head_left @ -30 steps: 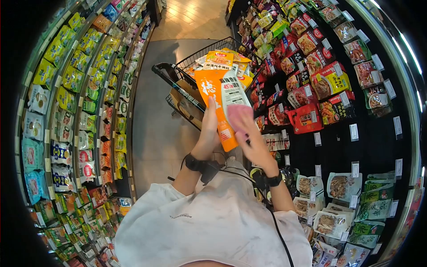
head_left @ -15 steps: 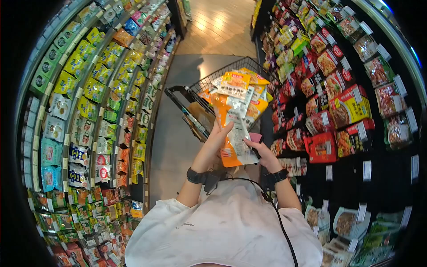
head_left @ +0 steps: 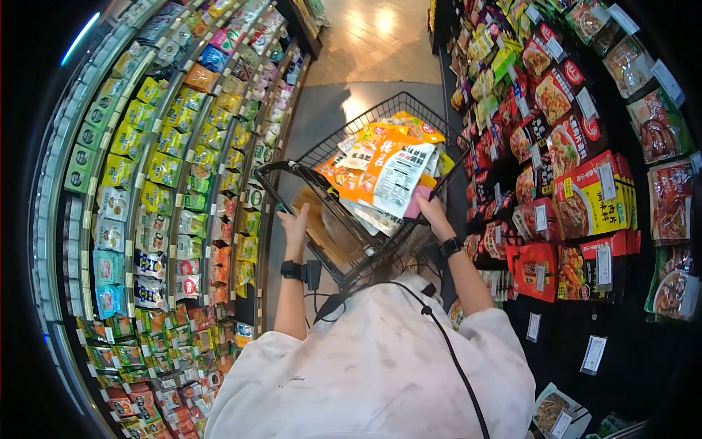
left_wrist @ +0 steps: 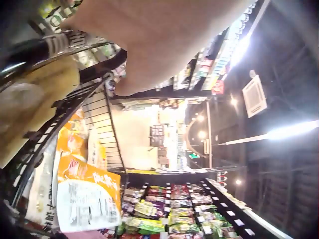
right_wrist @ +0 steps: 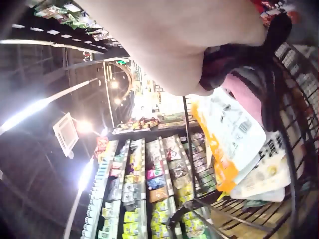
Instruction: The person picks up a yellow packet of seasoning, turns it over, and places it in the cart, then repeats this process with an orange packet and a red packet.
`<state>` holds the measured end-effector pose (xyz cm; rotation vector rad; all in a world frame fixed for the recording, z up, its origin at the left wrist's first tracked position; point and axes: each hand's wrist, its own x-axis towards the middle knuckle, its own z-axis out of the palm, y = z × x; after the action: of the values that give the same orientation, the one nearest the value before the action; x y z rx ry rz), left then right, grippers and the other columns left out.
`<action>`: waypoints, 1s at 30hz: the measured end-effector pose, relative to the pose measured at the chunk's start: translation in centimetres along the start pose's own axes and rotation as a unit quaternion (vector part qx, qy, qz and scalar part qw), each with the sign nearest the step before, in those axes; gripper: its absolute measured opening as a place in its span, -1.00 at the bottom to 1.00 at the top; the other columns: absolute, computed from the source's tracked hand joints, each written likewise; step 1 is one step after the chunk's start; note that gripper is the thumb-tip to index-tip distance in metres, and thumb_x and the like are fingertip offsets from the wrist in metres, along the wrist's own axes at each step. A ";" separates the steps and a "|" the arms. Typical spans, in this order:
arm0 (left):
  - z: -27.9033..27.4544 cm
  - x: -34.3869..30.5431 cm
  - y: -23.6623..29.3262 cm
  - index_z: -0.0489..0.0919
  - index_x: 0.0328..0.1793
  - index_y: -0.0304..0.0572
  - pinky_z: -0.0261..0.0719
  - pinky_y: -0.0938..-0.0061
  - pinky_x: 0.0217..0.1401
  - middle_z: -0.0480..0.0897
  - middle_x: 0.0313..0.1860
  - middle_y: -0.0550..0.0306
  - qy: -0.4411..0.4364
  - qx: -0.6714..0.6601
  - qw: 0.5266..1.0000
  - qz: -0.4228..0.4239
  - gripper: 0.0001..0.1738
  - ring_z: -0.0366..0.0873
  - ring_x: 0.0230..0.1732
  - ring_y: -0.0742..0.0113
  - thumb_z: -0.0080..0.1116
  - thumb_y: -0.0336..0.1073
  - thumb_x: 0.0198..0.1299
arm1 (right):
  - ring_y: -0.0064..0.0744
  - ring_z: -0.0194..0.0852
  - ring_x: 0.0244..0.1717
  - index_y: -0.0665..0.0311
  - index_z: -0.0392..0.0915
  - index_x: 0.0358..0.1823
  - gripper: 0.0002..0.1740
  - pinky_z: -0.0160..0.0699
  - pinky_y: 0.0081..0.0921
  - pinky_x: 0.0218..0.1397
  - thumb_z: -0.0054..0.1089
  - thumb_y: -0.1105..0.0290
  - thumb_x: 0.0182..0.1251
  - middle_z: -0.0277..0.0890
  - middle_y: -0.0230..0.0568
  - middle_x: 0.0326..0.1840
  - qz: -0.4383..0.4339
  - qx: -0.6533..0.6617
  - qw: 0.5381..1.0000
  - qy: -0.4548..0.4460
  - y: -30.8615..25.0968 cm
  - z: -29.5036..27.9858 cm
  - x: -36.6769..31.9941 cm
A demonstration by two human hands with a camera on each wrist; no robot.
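Note:
An orange-and-white food packet [head_left: 398, 172] lies over a heap of packets in a black wire shopping cart [head_left: 344, 132]. Its printed white panel faces up. My right hand [head_left: 435, 212] is at the packet's near right corner and pinches a flat pink item [head_left: 414, 208], which also shows beside the packet in the right wrist view. My left hand [head_left: 294, 225] is at the cart's handle [head_left: 267, 183], apart from the packets, thumb and fingers spread. In the left wrist view, that hand overlaps part of the cart and the shelves.
Brown cardboard [head_left: 322, 223] sits in the cart's near part. Shelves of bagged goods [head_left: 164, 168] line the left side. On the right, red and yellow packets [head_left: 585, 201] hang with price tags. Bright flooring [head_left: 376, 44] shows at the aisle's far end.
The orange packet went from both hands, above the cart, onto the heap inside it. My left hand let go of it and moved left to the handle. The cart now appears nearer.

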<state>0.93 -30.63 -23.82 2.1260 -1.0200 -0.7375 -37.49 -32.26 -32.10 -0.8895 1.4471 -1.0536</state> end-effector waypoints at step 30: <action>1.5 -0.4 0.2 -0.08 0.72 0.11 0.58 0.48 -0.55 0.61 -0.45 0.13 0.083 -0.063 0.994 0.008 -0.19 0.59 -0.56 0.45 0.05 -0.35 0.47 | 0.07 0.69 -0.20 0.28 0.78 -0.36 -0.47 0.21 0.03 0.21 -0.13 0.06 0.33 0.73 0.08 -0.26 -0.113 -0.725 0.672 -0.101 -0.3 -6.8 17.9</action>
<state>-0.43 -30.87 -24.56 2.0300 -0.8779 -0.5898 -46.66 -48.23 -37.49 -2.2337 1.8693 0.3560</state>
